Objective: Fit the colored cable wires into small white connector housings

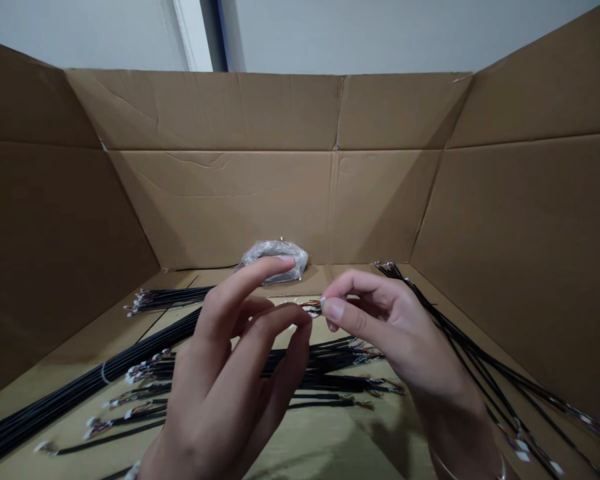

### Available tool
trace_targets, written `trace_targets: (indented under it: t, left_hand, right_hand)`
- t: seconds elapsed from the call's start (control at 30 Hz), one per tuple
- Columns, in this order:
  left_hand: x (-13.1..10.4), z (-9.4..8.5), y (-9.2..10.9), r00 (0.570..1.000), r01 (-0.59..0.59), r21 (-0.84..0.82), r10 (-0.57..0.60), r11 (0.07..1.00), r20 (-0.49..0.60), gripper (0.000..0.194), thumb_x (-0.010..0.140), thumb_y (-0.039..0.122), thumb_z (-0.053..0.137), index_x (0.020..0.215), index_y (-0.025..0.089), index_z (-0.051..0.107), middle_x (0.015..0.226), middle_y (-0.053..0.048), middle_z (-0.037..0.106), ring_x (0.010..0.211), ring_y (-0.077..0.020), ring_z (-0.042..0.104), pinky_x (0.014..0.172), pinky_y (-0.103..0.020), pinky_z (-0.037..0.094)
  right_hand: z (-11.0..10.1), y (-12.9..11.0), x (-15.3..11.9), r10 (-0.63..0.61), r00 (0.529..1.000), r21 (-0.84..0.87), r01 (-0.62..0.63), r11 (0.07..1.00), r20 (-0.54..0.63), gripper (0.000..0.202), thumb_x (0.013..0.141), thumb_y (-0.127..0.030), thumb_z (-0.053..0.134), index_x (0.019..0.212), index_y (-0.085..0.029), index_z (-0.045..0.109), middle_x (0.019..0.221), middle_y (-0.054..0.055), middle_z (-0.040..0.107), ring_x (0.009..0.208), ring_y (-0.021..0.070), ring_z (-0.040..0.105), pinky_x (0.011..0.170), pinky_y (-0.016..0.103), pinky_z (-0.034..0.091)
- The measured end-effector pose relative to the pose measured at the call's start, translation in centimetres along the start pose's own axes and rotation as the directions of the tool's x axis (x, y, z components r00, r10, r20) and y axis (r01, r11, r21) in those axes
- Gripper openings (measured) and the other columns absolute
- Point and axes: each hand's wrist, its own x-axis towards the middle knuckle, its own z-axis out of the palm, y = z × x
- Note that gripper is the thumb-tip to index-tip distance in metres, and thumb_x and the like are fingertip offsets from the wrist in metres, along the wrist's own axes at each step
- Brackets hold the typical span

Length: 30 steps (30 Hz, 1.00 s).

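Observation:
Thin coloured wires (311,307) stretch between my two hands at the centre. My right hand (395,320) pinches a small white connector (323,303) at their right end, between thumb and index finger. The fingers of my left hand (245,353) are bent, with thumb and one finger pressed together at the left end of the wires and the index finger raised. Below and behind my left hand lie several black cables (320,381) with wire ends and white connectors.
Cardboard walls (230,200) surround the work surface. A clear plastic bag (275,257) rests by the back wall. A thick black cable bundle (80,393) lies at the left, a smaller bundle (180,297) behind it. More black cables (473,353) run along the right.

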Motion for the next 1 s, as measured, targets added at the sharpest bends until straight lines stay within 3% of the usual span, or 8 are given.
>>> trace_targets:
  t: [0.23,0.37,0.53,0.63,0.7,0.87,1.0]
  left_hand:
    - [-0.1,0.0,0.1,0.999,0.025,0.024,-0.026,0.999,0.029,0.018,0.094,0.006,0.060,0.105,0.020,0.062,0.138,-0.010,0.056,0.076,-0.0118,0.069,0.060,-0.029,0.058]
    - [-0.2,0.4,-0.2,1.000,-0.020,0.009,0.020,1.000,-0.017,0.018,0.094,0.005,0.060,0.105,0.019,0.061,0.133,-0.009,0.059,0.077,-0.0114,0.068,0.058,-0.027,0.057]
    - [-0.1,0.2,-0.3,0.999,-0.039,-0.003,0.039,0.999,0.025,0.019,0.092,0.003,0.062,0.104,0.017,0.062,0.132,-0.009,0.060,0.076,-0.0103,0.066,0.062,-0.026,0.058]
    - [0.2,0.0,-0.5,0.999,0.002,-0.014,-0.001,1.000,0.034,0.018,0.094,0.005,0.061,0.105,0.019,0.062,0.133,-0.009,0.059,0.085,-0.0142,0.069,0.073,-0.029,0.062]
    - [0.3,0.0,-0.7,0.999,0.011,-0.010,-0.010,1.000,0.036,0.020,0.095,0.008,0.061,0.111,0.020,0.063,0.133,-0.009,0.060,0.090,-0.0166,0.070,0.078,-0.031,0.063]
    - [0.1,0.3,-0.8,0.998,0.013,0.072,-0.018,0.997,0.060,0.019,0.096,0.007,0.061,0.107,0.021,0.068,0.128,-0.006,0.067,0.084,-0.0143,0.072,0.067,-0.026,0.061]
    - [0.0,0.2,-1.0,0.996,-0.001,0.060,-0.004,0.998,0.090,0.022,0.096,0.005,0.059,0.110,0.020,0.068,0.124,-0.006,0.070,0.094,-0.0156,0.074,0.074,-0.024,0.061]
  right_hand:
    - [0.3,-0.2,-0.1,-0.003,0.999,-0.022,0.002,1.000,-0.035,0.024,0.091,-0.033,0.072,0.072,-0.020,0.063,0.067,-0.004,0.056,0.063,0.0120,0.047,0.059,0.026,0.036]
    - [0.4,-0.2,-0.1,-0.012,0.999,-0.017,0.011,1.000,-0.041,0.025,0.091,-0.032,0.071,0.071,-0.020,0.062,0.066,-0.004,0.053,0.062,0.0114,0.045,0.058,0.026,0.034]
    - [0.4,-0.1,-0.1,-0.015,0.999,-0.006,0.015,1.000,-0.040,0.023,0.090,-0.030,0.072,0.072,-0.019,0.062,0.067,-0.005,0.054,0.063,0.0109,0.045,0.059,0.025,0.035]
    - [0.5,0.0,-0.1,-0.024,0.999,-0.019,0.023,1.000,-0.035,0.025,0.091,-0.033,0.073,0.072,-0.020,0.062,0.067,-0.005,0.054,0.063,0.0110,0.045,0.059,0.026,0.035]
    - [0.6,0.0,-0.1,-0.013,0.999,-0.043,0.011,0.999,-0.030,0.024,0.091,-0.034,0.071,0.074,-0.020,0.063,0.068,-0.005,0.054,0.063,0.0115,0.045,0.059,0.026,0.035]
    - [0.7,0.1,-0.2,-0.050,0.997,-0.182,0.038,0.983,-0.062,0.020,0.094,-0.035,0.067,0.079,-0.021,0.066,0.070,-0.003,0.057,0.064,0.0139,0.048,0.059,0.028,0.038]
    - [0.6,0.2,-0.1,-0.061,0.995,-0.246,0.040,0.968,-0.079,0.021,0.095,-0.035,0.065,0.079,-0.021,0.065,0.070,-0.002,0.057,0.064,0.0148,0.049,0.058,0.028,0.039]
